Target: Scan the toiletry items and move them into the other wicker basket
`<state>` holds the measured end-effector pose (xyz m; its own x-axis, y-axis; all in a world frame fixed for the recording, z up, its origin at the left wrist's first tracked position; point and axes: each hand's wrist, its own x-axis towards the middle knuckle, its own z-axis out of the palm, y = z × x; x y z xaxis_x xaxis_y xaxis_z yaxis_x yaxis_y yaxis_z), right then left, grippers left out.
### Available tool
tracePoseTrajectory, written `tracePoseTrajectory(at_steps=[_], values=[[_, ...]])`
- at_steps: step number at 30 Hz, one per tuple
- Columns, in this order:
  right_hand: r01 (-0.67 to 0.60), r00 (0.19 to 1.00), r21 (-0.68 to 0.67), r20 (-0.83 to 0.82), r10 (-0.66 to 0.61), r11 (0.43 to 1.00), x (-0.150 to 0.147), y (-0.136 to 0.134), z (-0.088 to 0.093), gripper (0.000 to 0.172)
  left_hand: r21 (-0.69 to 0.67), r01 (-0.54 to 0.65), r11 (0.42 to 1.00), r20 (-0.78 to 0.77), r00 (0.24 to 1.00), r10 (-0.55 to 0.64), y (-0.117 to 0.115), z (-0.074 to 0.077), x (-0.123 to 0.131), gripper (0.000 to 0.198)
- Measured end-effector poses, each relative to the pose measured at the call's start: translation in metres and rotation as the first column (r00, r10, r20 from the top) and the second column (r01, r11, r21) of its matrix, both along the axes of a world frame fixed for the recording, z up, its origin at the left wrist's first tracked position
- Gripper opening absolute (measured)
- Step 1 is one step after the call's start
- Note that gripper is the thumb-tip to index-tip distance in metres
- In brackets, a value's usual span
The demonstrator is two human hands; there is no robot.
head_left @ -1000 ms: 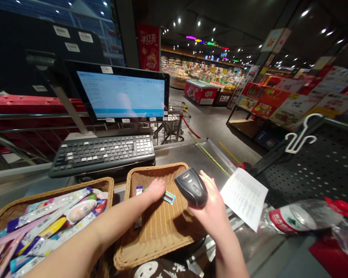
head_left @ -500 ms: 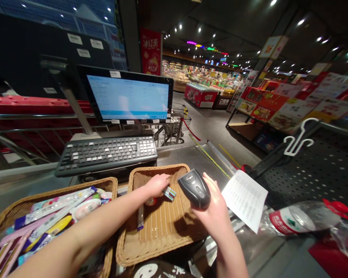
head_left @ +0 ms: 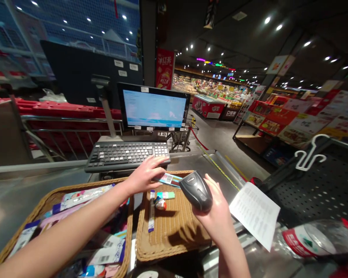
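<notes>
My left hand (head_left: pixel 145 173) is closed on the end of a flat light-blue package (head_left: pixel 168 178) with a white barcode label, above the far side of the right wicker basket (head_left: pixel 162 255). Beside it, my right hand (head_left: pixel 217 210) grips a dark grey handheld barcode scanner (head_left: pixel 195 192); its head overlaps the package's right end in view. Inside that basket lie a slim packet (head_left: pixel 151 214), a small green box (head_left: pixel 166 195) and a small round orange-and-white item (head_left: pixel 160 204). The left wicker basket (head_left: pixel 43 200) holds several packaged goods, partly hidden by my left forearm.
A keyboard (head_left: pixel 127 153) and a lit monitor (head_left: pixel 155 110) stand behind the baskets. To the right are a printed paper sheet (head_left: pixel 255 212), a clear plastic bottle (head_left: pixel 310 239) and a white hanger (head_left: pixel 309 154) on a black perforated panel.
My left hand has risen from inside the right basket and now holds the light-blue package. A small green box now shows in that basket. The view has swung left; the scanner stays in my right hand.
</notes>
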<state>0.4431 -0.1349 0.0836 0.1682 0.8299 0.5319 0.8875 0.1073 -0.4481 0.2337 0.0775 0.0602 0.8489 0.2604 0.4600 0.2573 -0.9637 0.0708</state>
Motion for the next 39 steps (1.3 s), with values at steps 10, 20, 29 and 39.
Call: tracePoseTrajectory(at_steps=[10, 20, 29, 39], values=[[-0.148, 0.987, 0.015, 0.062, 0.147, 0.989, -0.050, 0.024, 0.025, 0.047, 0.235, -0.221, 0.947, 0.169, 0.968, 0.184, -0.002, 0.040, -0.074, 0.024], [-0.277, 0.957, -0.015, 0.085, 0.278, 0.961, -0.105, 0.036, 0.037, 0.053, 0.243, -0.340, 0.908, 0.220, 0.931, 0.290, -0.001, 0.054, -0.139, 0.029], [-0.327, 0.942, -0.054, 0.060, 0.330, 0.943, -0.133, 0.039, 0.036, 0.049, 0.238, -0.392, 0.889, 0.272, 0.905, 0.326, -0.005, 0.054, -0.179, 0.028], [-0.361, 0.929, -0.094, 0.050, 0.367, 0.928, -0.150, 0.037, 0.035, 0.052, 0.211, -0.421, 0.882, 0.294, 0.888, 0.353, -0.009, 0.053, -0.203, 0.027]])
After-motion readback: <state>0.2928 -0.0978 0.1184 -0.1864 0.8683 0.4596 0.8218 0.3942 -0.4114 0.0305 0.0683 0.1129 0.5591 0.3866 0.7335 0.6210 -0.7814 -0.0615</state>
